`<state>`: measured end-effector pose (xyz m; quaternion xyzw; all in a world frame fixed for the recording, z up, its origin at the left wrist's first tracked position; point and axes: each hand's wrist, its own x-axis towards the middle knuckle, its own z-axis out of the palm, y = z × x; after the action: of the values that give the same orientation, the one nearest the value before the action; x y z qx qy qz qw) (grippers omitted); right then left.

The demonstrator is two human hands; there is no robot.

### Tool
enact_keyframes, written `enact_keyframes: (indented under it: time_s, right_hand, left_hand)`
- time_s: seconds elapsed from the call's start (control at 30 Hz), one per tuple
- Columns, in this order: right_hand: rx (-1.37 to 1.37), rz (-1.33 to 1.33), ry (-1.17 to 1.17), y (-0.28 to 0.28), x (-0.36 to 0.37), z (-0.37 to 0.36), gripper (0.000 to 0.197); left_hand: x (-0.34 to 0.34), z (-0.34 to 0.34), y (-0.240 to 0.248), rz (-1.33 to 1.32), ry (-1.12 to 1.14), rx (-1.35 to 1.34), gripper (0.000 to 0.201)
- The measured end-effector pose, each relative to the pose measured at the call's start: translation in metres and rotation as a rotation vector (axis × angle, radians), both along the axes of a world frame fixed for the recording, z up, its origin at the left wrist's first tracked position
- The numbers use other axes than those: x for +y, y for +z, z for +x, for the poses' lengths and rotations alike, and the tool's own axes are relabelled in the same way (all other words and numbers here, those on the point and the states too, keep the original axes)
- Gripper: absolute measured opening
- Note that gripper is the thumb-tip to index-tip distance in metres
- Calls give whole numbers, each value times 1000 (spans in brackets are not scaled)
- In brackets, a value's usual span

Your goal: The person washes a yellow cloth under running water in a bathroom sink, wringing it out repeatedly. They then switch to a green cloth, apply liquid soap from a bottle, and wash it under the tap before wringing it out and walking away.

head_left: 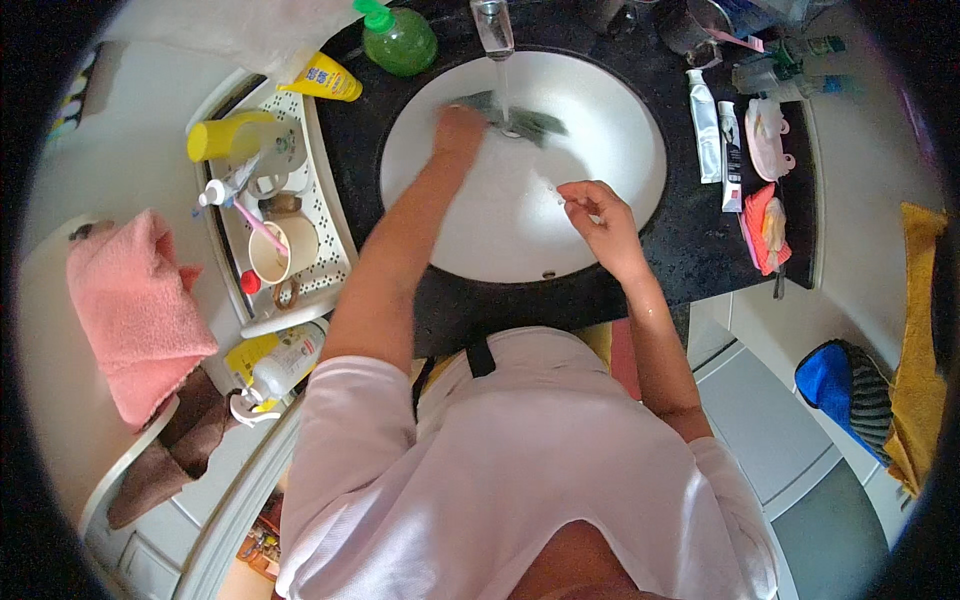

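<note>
A white oval sink (470,235) lies in front of me, with water running from the chrome faucet (494,28) at its far side. My left hand (462,132) is closed on one end of a wet grey-green cloth (545,126), which stretches to the right across the drain under the stream. Its fingers are partly hidden by the back of the hand. Over the right part of the bowl hovers my right hand (600,220), apart from the cloth. The fingers are loosely bent and apart, and I see nothing held in them. Water drops show on that forearm.
Left of the sink, a white rack (330,215) holds a cup (285,250) and bottles. A green pump bottle (400,42) and yellow tube (325,78) stand behind. Tubes (704,125) and a pink soap dish (766,140) line the black counter (685,235). Towels hang at both sides.
</note>
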<state>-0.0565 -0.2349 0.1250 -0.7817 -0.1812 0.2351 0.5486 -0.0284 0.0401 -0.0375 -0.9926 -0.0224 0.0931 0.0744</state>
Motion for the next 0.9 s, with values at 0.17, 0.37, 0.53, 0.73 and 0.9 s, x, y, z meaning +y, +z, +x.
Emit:
enact_keyframes:
  time_s: [0.17, 0.37, 0.53, 0.73, 0.9]
  right_hand:
    - [-103, -238, 166, 7, -3, -7, 21]
    - [234, -147, 361, 3, 22, 7, 21]
    - [-650, -722, 447, -41, 58, 27, 24]
    - [-764, -449, 99, 34, -26, -18, 52]
    - [-685, -966, -269, -31, -217, -21, 78]
  left_hand:
    - [21, -108, -15, -18, 204, 289, 11]
    - [-95, -133, 29, -603, 85, 413, 25]
    - [-70, -124, 75, -852, 116, 562, 24]
    - [-45, -159, 77, -613, 182, 351, 26]
    - [-61, -155, 83, -618, 190, 425, 28]
